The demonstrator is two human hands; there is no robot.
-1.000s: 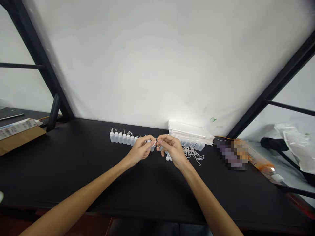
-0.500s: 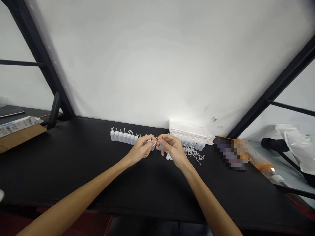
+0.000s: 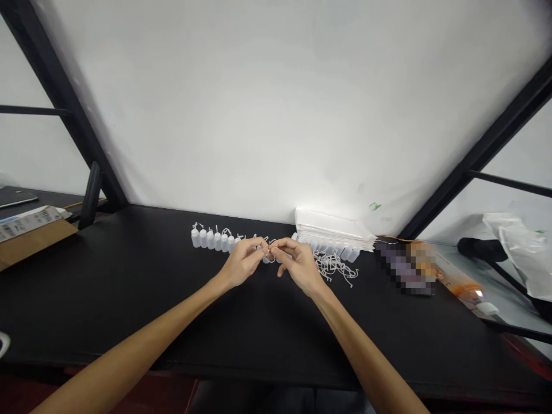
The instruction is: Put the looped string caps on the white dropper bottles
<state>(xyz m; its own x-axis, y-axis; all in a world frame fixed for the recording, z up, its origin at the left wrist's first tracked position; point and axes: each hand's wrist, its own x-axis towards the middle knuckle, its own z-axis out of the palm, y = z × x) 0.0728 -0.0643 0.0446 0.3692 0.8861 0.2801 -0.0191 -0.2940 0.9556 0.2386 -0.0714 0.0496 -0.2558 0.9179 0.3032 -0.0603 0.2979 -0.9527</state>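
In the middle of the black table, my left hand and my right hand meet fingertip to fingertip. Both are closed in a pinch on a thin white cord, whose small loop hangs below the fingers. Any other small part between the fingertips is too small to make out. Behind and left of my hands stands a row of small translucent bottles with white caps, some with cord loops on top. To the right of my right hand lies a tangle of white cords. My hands hide part of the row.
More small bottles lie beside a stack of white sheets near the wall. On the right are a blurred packet and an orange-labelled bottle. A cardboard box sits at the left, and black frame bars slope up both sides.
Both hands have shifted slightly left, still pinching the cord. The small white pieces seen under my right hand before no longer show. The view has moved a little.
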